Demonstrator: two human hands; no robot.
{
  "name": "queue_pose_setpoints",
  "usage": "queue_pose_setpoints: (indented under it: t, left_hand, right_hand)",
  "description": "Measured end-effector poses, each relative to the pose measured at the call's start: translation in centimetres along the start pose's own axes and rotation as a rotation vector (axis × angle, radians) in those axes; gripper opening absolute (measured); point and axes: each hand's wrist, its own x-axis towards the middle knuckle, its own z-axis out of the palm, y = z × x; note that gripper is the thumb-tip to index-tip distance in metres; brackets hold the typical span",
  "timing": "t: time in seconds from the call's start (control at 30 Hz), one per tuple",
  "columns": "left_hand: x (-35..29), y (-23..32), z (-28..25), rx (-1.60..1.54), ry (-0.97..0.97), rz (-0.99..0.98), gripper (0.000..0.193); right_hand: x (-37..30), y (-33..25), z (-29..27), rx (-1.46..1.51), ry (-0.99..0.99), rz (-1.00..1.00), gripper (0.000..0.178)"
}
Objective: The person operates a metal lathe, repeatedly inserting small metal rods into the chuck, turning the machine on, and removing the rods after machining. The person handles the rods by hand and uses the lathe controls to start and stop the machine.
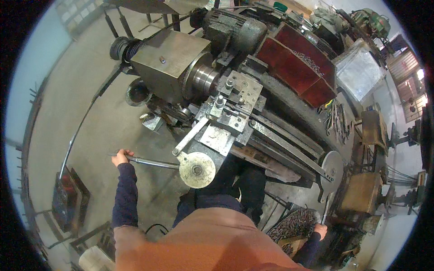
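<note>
My left hand (120,156) is closed around the outer end of a long metal lever (156,163). That lever runs into a pale round hub (197,170) at the front of a small lathe-like machine. Low on the right, my right hand (320,231) grips the end of a metal handle (326,210), which hangs from a grey disc (332,168) at the end of the machine's rails (289,147). Between the hands stands the bolted tool block (235,113), with a shiny cylindrical spindle (204,77) behind it. A short flat lever (190,136) sticks out beside the block.
Beyond the spindle are the boxy metal headstock (167,56) and an electric motor (235,29). A dark red tray (296,65) holds metal shavings. Hand tools (338,121) lie to the right. Many small dark metal pieces (294,226) are heaped near my right hand. A pedal-like box (68,198) stands at left.
</note>
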Motion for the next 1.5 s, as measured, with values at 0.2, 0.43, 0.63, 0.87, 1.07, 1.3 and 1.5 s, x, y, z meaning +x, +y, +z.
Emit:
queue_pose_setpoints:
  t: [0.2, 0.43, 0.63, 0.87, 1.07, 1.3, 1.5]
  left_hand:
    - [-0.1, 0.6, 1.3, 0.019, 0.052, 0.037, 0.010]
    - [1.3, -0.7, 1.1, 0.068, 0.030, 0.077, 0.014]
    - [0.9, 0.2, 0.2, 0.207, -0.064, 0.016, 0.018]
    - [-0.1, 2.2, -1.9, 0.331, -0.112, -0.104, 0.030]
    - [4.9, 8.7, -4.2, 1.307, -0.555, 0.048, 0.040]
    - [8.6, 5.2, 7.8, 1.321, -0.532, 0.833, 0.036]
    - [15.9, -5.7, 14.7, 1.741, -0.775, 0.891, 0.036]
  right_hand:
    - [-2.1, -1.5, -1.2, -0.009, -0.092, 0.090, 0.050]
    - [-1.3, -0.4, -0.3, -0.006, -0.080, 0.059, 0.050]
    - [-1.9, -3.2, -1.1, 0.045, 0.094, -0.126, 0.047]
    - [10.3, -2.0, 0.2, -0.132, 0.112, -0.276, 0.045]
    - [17.6, -5.4, -2.0, -0.266, 0.043, -0.133, 0.033]
    - [13.2, -6.9, 1.0, -0.069, 0.511, -0.228, 0.049]
    - [3.6, -6.7, 1.7, 0.328, 0.123, -0.347, 0.066]
